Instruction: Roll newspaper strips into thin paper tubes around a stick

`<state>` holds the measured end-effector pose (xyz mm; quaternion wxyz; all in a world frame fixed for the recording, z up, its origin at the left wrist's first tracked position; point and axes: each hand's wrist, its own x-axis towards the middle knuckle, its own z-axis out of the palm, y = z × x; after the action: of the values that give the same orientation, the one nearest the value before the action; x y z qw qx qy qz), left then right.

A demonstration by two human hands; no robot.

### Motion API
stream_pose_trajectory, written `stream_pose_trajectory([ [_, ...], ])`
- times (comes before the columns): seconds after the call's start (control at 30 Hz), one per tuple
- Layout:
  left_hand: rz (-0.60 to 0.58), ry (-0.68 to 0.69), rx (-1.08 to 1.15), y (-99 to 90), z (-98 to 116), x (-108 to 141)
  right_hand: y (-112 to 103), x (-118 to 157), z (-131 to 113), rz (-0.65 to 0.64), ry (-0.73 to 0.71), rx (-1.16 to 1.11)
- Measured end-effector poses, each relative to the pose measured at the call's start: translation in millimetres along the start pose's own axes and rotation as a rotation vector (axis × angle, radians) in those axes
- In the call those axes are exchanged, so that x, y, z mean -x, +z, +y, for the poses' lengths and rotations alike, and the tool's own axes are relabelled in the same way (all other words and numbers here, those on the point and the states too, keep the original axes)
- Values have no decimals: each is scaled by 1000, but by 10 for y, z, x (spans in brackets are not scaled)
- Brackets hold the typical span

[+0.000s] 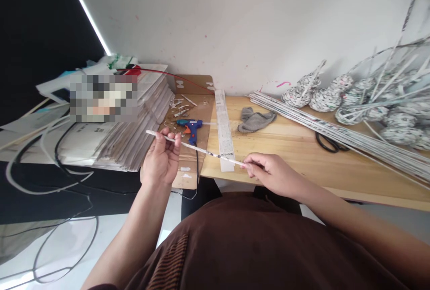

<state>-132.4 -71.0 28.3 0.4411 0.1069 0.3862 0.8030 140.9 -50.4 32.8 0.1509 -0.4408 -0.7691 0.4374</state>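
Observation:
A thin rolled newspaper tube (201, 149) stretches between my two hands, above the front of the table. My left hand (161, 157), palm turned up, has its fingers closed round the tube near its left end, which sticks out past the thumb. With thumb and fingertips, my right hand (265, 171) pinches the right end. Behind the tube lies a flat stack of newspaper strips (224, 124), partly crossed by it. A blue glue gun (192, 129) rests on the brown cardboard (205, 164) just beyond my left hand.
Left stands a tall pile of newspapers (134, 133) with loose cables beside it. A grey cloth (255, 120) lies on the wooden table (282, 142). Right are a bundle of long paper tubes (322, 126), black scissor handles (327, 143) and several woven paper shapes (304, 90). A wall rises behind.

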Motion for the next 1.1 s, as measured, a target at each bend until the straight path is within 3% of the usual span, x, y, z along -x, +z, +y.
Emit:
stream_pose_trajectory([
  [0.47, 8, -7, 48, -54, -75, 68, 140, -173, -102, 25, -109, 80],
  [0.77, 13, -38, 24, -53, -113, 111, 210, -323, -185, -35, -53, -50],
  [0.97, 0, -27, 39, -43, -171, 92, 227, -323, -94, 80, -181, 141],
  [1.1, -43, -45, 47, 129, -259, 11, 162, -336, -171, 408, -527, 339],
])
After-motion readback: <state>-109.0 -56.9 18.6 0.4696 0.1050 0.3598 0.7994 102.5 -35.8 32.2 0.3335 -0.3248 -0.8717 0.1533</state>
